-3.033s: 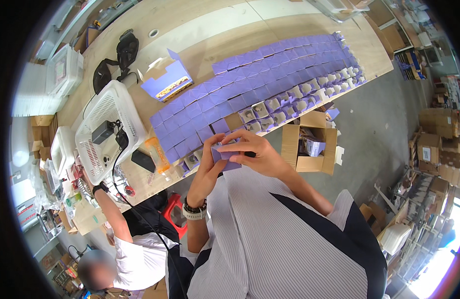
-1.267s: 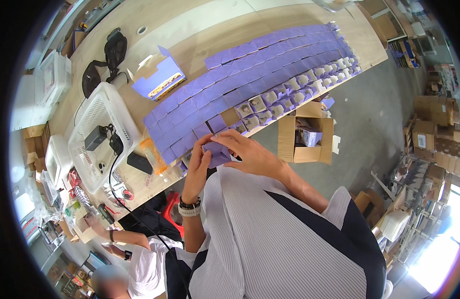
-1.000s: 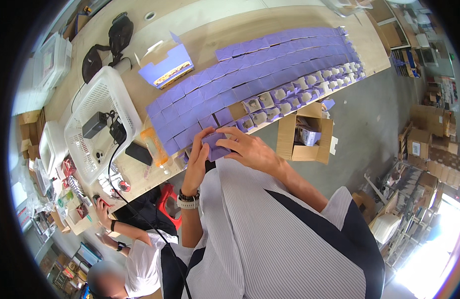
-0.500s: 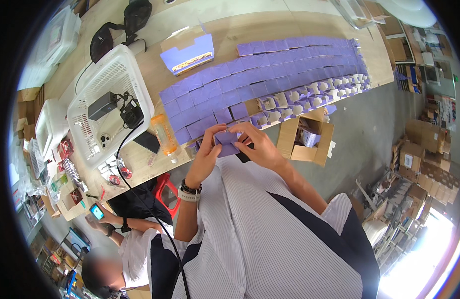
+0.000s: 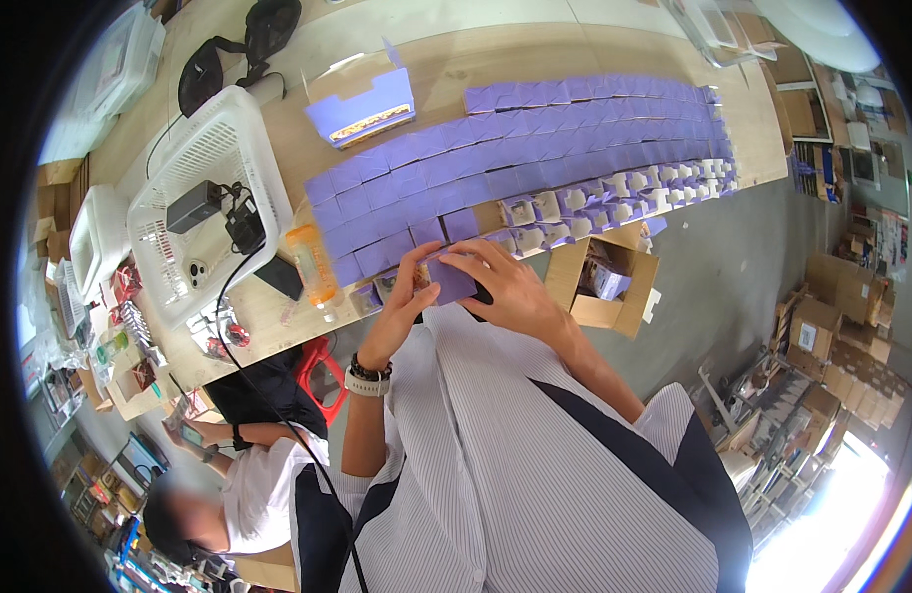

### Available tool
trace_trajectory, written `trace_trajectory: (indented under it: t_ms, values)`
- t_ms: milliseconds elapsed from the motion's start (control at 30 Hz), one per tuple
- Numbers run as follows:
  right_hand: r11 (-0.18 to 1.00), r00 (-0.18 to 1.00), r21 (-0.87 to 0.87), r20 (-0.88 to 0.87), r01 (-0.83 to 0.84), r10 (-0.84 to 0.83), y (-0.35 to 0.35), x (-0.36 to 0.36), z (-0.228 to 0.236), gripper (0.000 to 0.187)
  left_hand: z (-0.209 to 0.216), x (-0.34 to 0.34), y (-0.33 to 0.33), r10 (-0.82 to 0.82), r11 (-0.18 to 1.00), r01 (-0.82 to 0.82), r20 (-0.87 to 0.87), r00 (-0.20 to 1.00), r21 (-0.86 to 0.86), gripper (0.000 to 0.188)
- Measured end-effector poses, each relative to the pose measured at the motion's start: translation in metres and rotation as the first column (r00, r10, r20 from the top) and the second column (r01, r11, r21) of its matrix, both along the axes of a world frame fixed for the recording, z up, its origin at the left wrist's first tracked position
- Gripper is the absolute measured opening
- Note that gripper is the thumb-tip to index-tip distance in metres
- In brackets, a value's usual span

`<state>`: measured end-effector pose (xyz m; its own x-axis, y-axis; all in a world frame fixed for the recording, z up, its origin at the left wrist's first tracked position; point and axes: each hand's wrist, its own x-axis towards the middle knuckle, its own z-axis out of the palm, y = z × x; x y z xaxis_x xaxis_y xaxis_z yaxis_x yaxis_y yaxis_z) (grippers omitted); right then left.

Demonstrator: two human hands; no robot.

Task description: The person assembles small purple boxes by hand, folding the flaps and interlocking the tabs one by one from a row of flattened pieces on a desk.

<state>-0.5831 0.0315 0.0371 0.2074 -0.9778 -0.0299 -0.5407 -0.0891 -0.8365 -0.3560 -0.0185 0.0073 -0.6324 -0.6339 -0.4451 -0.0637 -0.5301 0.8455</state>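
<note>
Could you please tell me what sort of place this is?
Probably a packing workshop: rows of purple boxes stand on a long table, an open carton sits beside it, and more cartons are stacked at right.

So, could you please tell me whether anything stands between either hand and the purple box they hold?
Nothing visible does: the left hand and the right hand both touch the purple box directly.

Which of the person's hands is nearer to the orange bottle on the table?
Left. The left hand is right of the orange bottle, at the left side of a small purple box; the right hand is farther right, at the box's other side.
</note>
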Motion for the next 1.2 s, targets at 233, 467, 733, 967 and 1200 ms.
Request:
trace_trajectory:
  t_ms: [233, 467, 733, 967, 1200]
  values:
    - [0.998, 0.937, 0.022, -0.347, 0.056, -0.045, -0.033, -0.068, -0.079, 0.064, -0.084, -0.033, 0.036, 0.285, 0.912, -0.166, 0.287, 0.915, -0.375, 0.059]
    - [0.989, 0.829, -0.077, -0.555, -0.126, 0.062, -0.045, -0.079, -0.146, 0.054, -0.057, -0.046, 0.055, 0.328, 0.923, -0.231, 0.317, 0.89, -0.307, 0.051]
    - [0.998, 0.966, -0.042, -0.258, -0.041, 0.029, -0.048, -0.089, -0.187, 0.045, -0.046, -0.058, 0.066, 0.401, 0.905, -0.319, 0.31, 0.862, -0.282, 0.051]
    - [0.987, 0.865, -0.156, -0.499, -0.043, -0.041, -0.065, -0.138, -0.183, 0.024, -0.066, -0.065, 0.069, 0.384, 0.908, -0.306, 0.276, 0.881, -0.287, 0.047]
    - [0.988, 0.85, -0.152, -0.518, 0.014, -0.091, -0.067, -0.142, -0.16, 0.01, -0.075, -0.099, 0.048, 0.277, 0.916, -0.179, 0.244, 0.929, -0.359, 0.038]
